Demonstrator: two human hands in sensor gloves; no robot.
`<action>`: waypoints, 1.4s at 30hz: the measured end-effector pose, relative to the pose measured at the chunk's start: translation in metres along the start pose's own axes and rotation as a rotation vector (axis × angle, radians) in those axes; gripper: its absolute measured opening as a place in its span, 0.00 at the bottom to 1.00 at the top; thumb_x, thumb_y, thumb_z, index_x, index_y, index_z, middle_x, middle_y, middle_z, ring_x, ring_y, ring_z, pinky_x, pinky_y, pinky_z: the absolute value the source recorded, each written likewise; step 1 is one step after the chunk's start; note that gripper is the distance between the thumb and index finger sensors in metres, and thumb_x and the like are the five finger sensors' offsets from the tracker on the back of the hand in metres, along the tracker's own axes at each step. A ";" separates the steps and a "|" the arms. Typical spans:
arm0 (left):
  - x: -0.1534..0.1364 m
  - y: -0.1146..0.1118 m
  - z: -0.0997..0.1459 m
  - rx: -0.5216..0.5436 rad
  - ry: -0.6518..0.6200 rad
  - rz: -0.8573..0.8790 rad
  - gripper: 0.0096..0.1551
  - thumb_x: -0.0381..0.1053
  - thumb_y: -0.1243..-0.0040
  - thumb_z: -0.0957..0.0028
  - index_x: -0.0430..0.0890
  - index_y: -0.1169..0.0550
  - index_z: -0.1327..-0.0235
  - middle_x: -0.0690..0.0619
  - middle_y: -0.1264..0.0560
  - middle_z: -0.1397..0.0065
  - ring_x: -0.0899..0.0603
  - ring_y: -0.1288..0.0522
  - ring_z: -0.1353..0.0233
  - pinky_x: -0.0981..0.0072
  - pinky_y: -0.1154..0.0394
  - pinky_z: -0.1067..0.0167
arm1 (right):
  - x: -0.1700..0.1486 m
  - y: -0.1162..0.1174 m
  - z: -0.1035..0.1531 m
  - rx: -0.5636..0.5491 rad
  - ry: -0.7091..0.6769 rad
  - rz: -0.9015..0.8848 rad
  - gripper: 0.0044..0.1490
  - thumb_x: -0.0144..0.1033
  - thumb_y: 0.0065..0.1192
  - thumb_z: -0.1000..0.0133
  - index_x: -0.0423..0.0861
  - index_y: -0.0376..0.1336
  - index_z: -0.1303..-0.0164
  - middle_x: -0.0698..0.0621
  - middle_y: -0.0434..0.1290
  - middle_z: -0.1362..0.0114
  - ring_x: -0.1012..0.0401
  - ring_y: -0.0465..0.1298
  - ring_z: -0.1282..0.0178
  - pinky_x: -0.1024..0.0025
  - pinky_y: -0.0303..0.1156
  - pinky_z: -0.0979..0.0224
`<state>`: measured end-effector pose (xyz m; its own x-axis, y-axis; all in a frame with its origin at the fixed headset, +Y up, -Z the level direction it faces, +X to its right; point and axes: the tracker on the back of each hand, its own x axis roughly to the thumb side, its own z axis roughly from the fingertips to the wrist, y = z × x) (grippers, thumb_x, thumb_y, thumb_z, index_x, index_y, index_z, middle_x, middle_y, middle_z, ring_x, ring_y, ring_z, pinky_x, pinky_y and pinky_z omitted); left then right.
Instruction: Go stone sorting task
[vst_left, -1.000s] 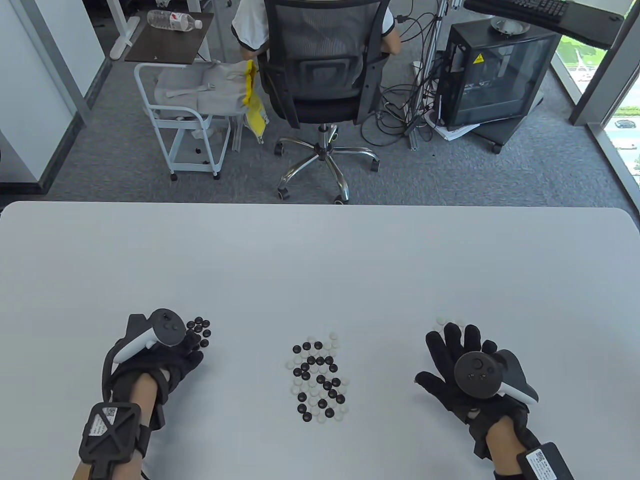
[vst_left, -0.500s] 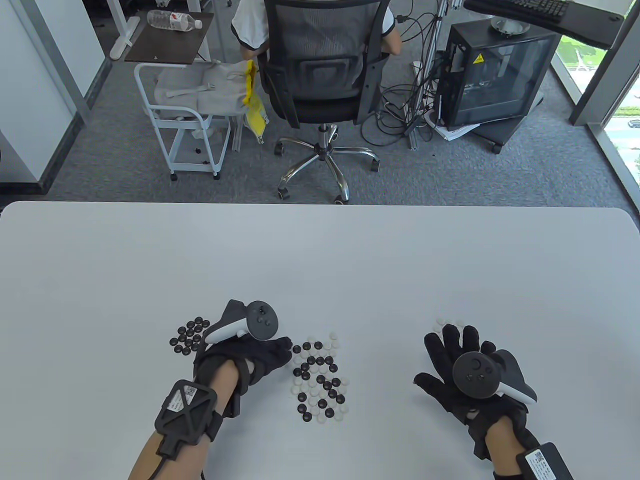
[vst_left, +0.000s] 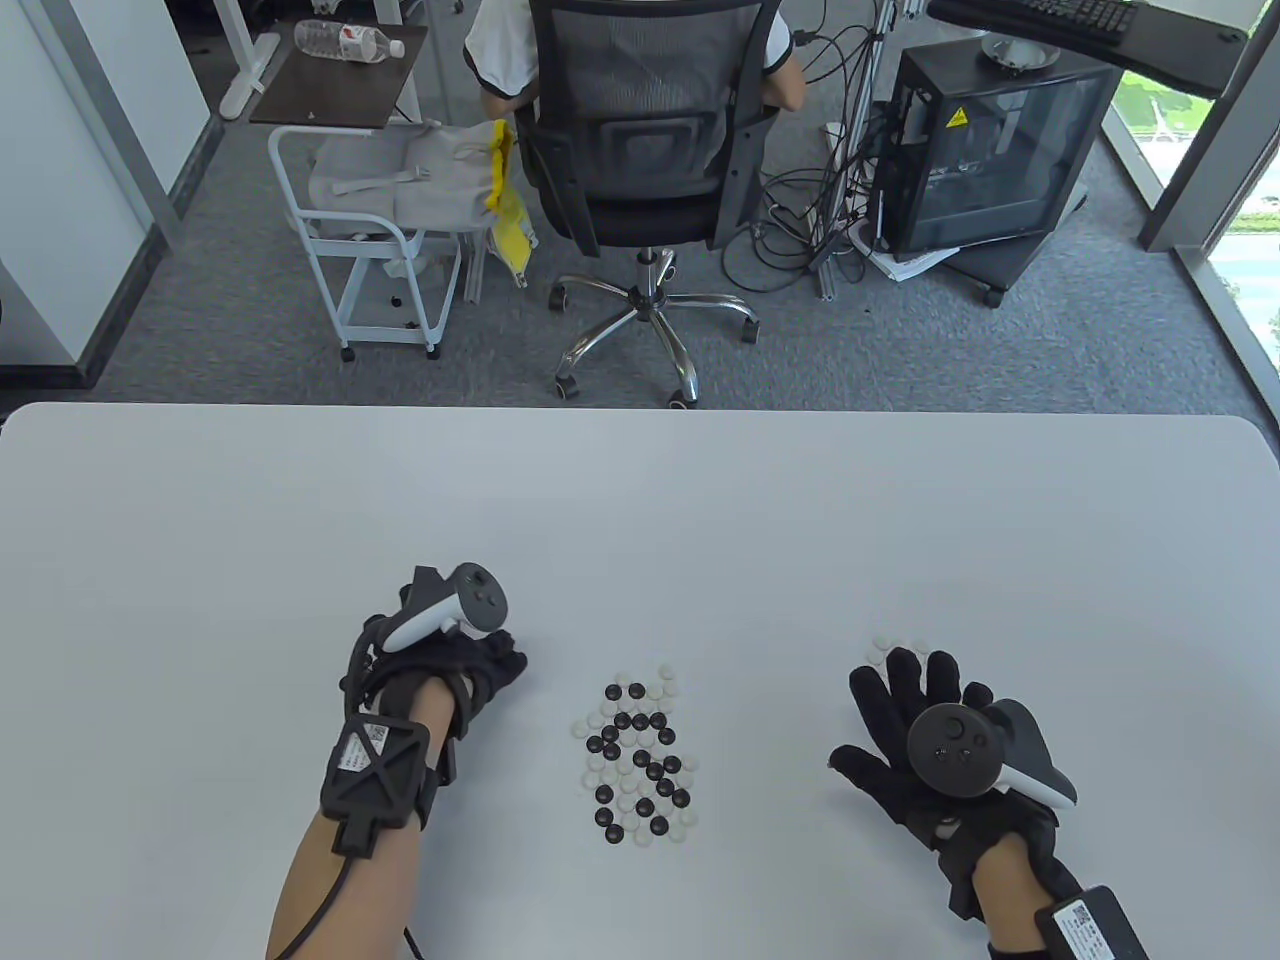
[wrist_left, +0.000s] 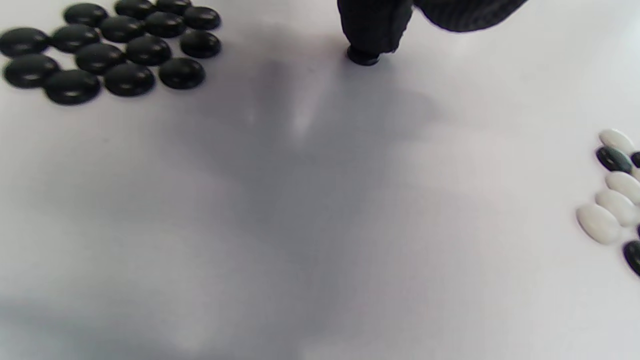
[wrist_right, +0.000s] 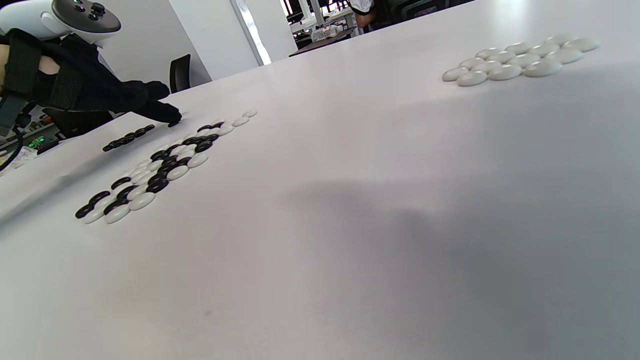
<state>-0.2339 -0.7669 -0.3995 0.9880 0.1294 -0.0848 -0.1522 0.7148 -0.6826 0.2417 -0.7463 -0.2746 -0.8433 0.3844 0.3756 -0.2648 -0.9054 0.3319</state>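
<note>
A mixed pile of black and white Go stones (vst_left: 640, 765) lies at the table's front middle. My left hand (vst_left: 500, 665) is left of it, fingers stretched out. In the left wrist view one fingertip (wrist_left: 372, 30) presses down on a single black stone (wrist_left: 362, 56), between the sorted black pile (wrist_left: 110, 50) and the mixed pile's edge (wrist_left: 615, 200). The table view hides the black pile under this hand. My right hand (vst_left: 915, 690) lies flat with fingers spread, holding nothing. The white pile (vst_left: 895, 645) (wrist_right: 520, 57) sits just past its fingertips.
The white table (vst_left: 640, 520) stretches bare behind the piles. Beyond its far edge are an office chair (vst_left: 640, 150) with a seated person, a white cart (vst_left: 370, 230) and a computer case (vst_left: 990, 150).
My left hand went from the black pile right to the mixed pile, then drew back left with a black stone under its fingertip. The right hand has not moved.
</note>
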 end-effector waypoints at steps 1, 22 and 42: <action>-0.008 0.002 0.000 -0.001 0.021 0.016 0.41 0.65 0.64 0.45 0.58 0.37 0.15 0.37 0.77 0.17 0.24 0.82 0.26 0.15 0.74 0.41 | 0.000 0.000 0.000 -0.003 0.000 -0.001 0.57 0.56 0.37 0.33 0.27 0.34 0.10 0.15 0.26 0.18 0.21 0.22 0.29 0.15 0.23 0.40; 0.006 0.009 0.031 -0.009 -0.076 -0.039 0.41 0.66 0.62 0.44 0.55 0.34 0.15 0.35 0.74 0.16 0.23 0.80 0.25 0.15 0.72 0.41 | 0.000 0.001 -0.001 0.014 0.008 -0.003 0.57 0.56 0.37 0.33 0.27 0.34 0.10 0.15 0.26 0.19 0.21 0.22 0.29 0.15 0.23 0.40; 0.117 -0.036 0.013 -0.128 -0.383 -0.216 0.39 0.65 0.61 0.44 0.59 0.41 0.15 0.35 0.75 0.18 0.23 0.80 0.26 0.14 0.71 0.40 | 0.000 0.001 -0.001 0.028 0.012 -0.010 0.57 0.56 0.37 0.33 0.27 0.35 0.10 0.15 0.27 0.18 0.21 0.22 0.28 0.15 0.23 0.40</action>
<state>-0.1138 -0.7684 -0.3758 0.9114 0.2492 0.3275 0.0845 0.6656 -0.7415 0.2412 -0.7478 -0.2748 -0.8460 0.3915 0.3619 -0.2606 -0.8958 0.3600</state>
